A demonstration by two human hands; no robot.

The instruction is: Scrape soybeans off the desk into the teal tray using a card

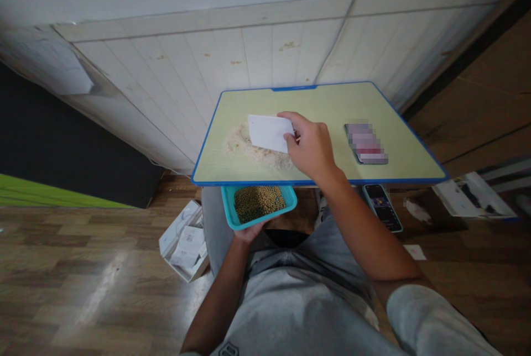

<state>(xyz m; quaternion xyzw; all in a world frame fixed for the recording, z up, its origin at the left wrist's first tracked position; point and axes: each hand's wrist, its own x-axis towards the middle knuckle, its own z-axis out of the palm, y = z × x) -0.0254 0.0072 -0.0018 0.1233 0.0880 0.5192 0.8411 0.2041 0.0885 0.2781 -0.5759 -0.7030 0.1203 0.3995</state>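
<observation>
My right hand (pixel 312 146) pinches a thin white plastic card (pixel 269 134) by its right end, thumb on the near face. The card is tilted over a spread of pale rice-like grains (pixel 237 143) on the table; whether its lower edge touches them I cannot tell. Below the table's front edge, my left hand (pixel 251 231) supports a turquoise plastic basket (pixel 229 216) from underneath, its fingers mostly hidden. Inside the basket lie yellowish and green beans (pixel 259 202). The basket's far side sits close under the table edge.
The small yellow-green table (pixel 332 104) has a blue rim and stands against a white panelled wall (pixel 224 57). A phone (pixel 365 144) lies on its right side. Another phone (pixel 382 207) is lower, beside my leg. An open white box (pixel 186 242) rests on the wooden floor at left.
</observation>
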